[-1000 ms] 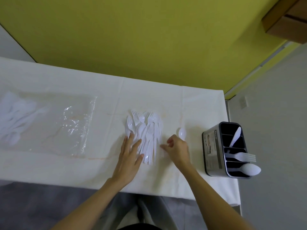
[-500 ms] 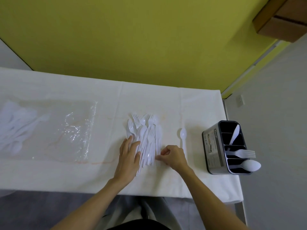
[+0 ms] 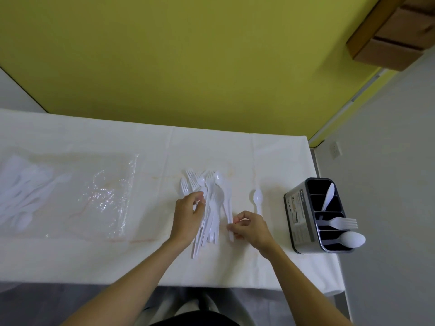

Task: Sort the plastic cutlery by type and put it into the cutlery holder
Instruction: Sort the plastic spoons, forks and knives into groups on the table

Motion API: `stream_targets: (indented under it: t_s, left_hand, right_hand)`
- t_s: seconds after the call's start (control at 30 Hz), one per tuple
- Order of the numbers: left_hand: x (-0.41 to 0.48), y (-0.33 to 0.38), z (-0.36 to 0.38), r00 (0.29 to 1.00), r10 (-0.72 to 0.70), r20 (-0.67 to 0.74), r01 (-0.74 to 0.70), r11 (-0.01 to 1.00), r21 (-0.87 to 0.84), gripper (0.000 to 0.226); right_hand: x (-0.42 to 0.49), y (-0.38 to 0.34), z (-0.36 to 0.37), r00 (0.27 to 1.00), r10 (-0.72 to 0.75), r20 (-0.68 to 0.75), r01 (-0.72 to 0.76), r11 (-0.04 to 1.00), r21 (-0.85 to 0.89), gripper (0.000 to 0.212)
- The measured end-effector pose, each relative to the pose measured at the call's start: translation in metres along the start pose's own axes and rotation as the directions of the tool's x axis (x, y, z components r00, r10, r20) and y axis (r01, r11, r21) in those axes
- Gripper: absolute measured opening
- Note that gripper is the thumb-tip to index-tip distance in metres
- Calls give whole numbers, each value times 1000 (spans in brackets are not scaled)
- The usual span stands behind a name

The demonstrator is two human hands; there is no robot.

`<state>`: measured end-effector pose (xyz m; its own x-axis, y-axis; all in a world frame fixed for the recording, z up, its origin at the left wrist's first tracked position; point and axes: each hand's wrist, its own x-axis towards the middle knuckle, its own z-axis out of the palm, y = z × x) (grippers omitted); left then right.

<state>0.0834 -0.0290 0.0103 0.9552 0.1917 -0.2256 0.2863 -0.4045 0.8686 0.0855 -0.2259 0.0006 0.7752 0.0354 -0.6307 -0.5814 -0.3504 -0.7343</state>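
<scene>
Hard to make out: the heap of white plastic cutlery [image 3: 211, 196] is lying mid-table on the white tablecloth [image 3: 94, 260]. Its forks and spoons are overlapping, so I am not managing to tell each piece apart.
Cut off: the clear crinkled plastic bag [image 3: 110, 196] is lying at the table's left. The pale cutlery inside it is blurring and running out of view.
Hidden: in the grey four-slot cutlery holder [image 3: 302, 222], standing at the table's right edge, the handles are dropping into dark compartments. A white knife [image 3: 329, 195], a white fork [image 3: 342, 223] and a white spoon [image 3: 352, 240] are each sticking out of a separate slot.
Left hand [image 3: 188, 217]: it is resting on the heap's left side with fingers bent. I cannot tell whether they are pinching anything.
Right hand [image 3: 250, 228]: its thumb and forefinger are closing narrowly on the handle of the outermost white piece [image 3: 226, 198] at the heap's right edge.
Loose piece: a single small white spoon [image 3: 258, 199] is lying between the heap and the holder, touching neither.
</scene>
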Motion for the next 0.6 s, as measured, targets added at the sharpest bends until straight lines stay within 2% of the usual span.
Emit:
stream_targets:
  t_s: [0.07,0.13,0.2,0.27,0.33,0.43,0.5,0.6]
  left_hand:
    - [9,12,2,991,-64,115,73,994,-79,30]
    - [16,21,5,951,-136,276,170,980,-104,36]
    - [22,24,8,910,-180,374,238,964,-117,32]
    - [25,26,9,905,-207,371,276,950,-144,27]
    - [28,26,6,922,-244,301,314,926,-211,28]
    - [29,24,0,905,-339,257,418,825,-380,25]
    - [28,21,-4,893,-379,244,448,796,-406,23]
    - [25,13,-5,897,-385,218,442,806,-394,24]
  right_hand:
    - [-2,-2,0,997,-47,60,44,998,46,33]
    - [-2,-7,3,990,-90,108,86,995,44,27]
    - [-1,-12,8,981,-123,148,118,992,44,23]
    - [1,-15,11,977,-126,170,117,991,62,21]
    - [4,-17,13,988,-130,87,129,992,17,18]
    - [13,-15,21,951,-240,-197,160,923,-351,17]
    - [15,-15,31,930,-309,-199,170,842,-513,23]
    - [18,-8,37,931,-308,-195,150,811,-565,17]
